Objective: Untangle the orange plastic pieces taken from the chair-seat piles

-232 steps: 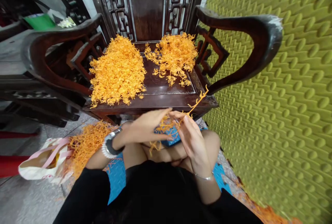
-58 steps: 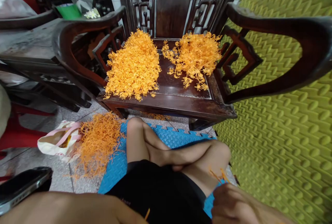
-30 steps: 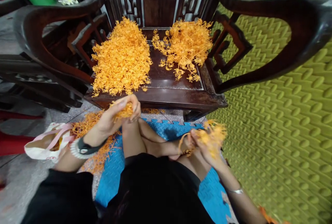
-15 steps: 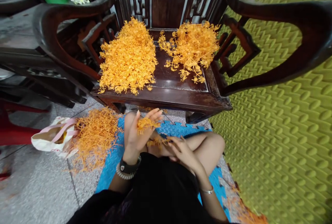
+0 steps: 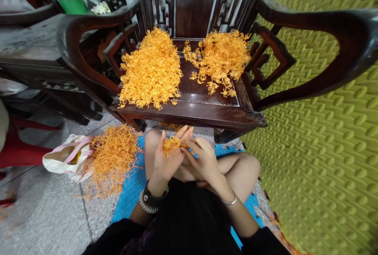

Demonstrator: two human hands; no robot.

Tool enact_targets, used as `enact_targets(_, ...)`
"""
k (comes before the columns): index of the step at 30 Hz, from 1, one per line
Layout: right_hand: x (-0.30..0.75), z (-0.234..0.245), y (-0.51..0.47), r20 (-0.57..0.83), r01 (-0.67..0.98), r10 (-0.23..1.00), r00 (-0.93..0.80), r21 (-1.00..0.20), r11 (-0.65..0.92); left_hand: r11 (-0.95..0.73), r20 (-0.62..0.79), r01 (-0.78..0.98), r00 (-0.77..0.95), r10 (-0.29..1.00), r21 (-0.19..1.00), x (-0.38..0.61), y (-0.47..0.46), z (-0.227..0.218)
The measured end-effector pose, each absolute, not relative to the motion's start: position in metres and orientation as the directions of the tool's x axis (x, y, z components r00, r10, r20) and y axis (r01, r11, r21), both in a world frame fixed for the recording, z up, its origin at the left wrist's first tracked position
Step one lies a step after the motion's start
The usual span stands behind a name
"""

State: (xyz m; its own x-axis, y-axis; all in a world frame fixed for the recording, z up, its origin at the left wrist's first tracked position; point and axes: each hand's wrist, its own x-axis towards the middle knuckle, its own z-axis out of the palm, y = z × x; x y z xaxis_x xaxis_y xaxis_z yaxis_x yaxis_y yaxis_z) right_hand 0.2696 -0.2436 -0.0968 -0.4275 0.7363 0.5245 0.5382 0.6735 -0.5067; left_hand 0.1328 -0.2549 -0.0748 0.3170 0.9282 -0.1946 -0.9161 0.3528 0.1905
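Observation:
My left hand point(image 5: 169, 160) is turned palm up over my lap, its fingers stretched and its thumb raised. A small bunch of orange curly flower-like pieces point(image 5: 171, 144) lies in that palm. Thumb and fingertips of my right hand point(image 5: 203, 158) pinch at the bunch's right edge; what exactly sits between them is too small to make out. In front, on the wooden chair seat point(image 5: 189, 107), a dense pile of similar orange pieces point(image 5: 152, 73) is heaped at the left. A looser, stemmed orange heap point(image 5: 224, 56) lies at the right.
Thin orange strands point(image 5: 113, 156) are heaped on the floor to my left, beside a white cloth bag point(image 5: 60, 164) with pink handles. I sit cross-legged on a blue foam mat point(image 5: 130, 192). A yellow-green textured mat point(image 5: 319, 160) spreads at the right. A red stool point(image 5: 23, 148) stands left.
My right hand has risen from my lap to the bunch in my left palm. Orange bits that were beneath its fingers no longer show there. The view has shifted slightly.

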Motion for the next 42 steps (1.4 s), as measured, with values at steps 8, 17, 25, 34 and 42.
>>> enact_targets(8,0.242,-0.03,-0.136,0.678,0.38,0.706,-0.208,-0.609,0.696,0.206,-0.28,-0.967,0.158,0.947,0.15,0.1,-0.249,-0.079)
enact_targets(17,0.114,0.022,0.045,0.61,0.639,0.677,-0.411,-0.337,0.692,0.046,-0.273,-0.945,-0.047,0.961,0.323,0.077,-0.245,-0.084)
enact_targets(25,0.111,0.017,0.016,0.706,0.593,0.625,-0.334,-0.359,0.721,-0.052,-0.314,-0.927,-0.178,0.932,0.372,0.065,-0.233,-0.078)
enact_targets(34,0.188,0.0,-0.145,0.44,0.051,0.364,-0.821,-0.578,0.814,-0.012,-0.195,-0.618,-0.267,0.944,0.786,0.094,-0.241,-0.088)
enact_targets(42,0.229,-0.05,-0.168,0.284,0.285,0.649,-0.706,-0.724,0.628,0.145,-0.169,-0.417,-0.021,0.985,0.897,0.103,-0.257,-0.095)
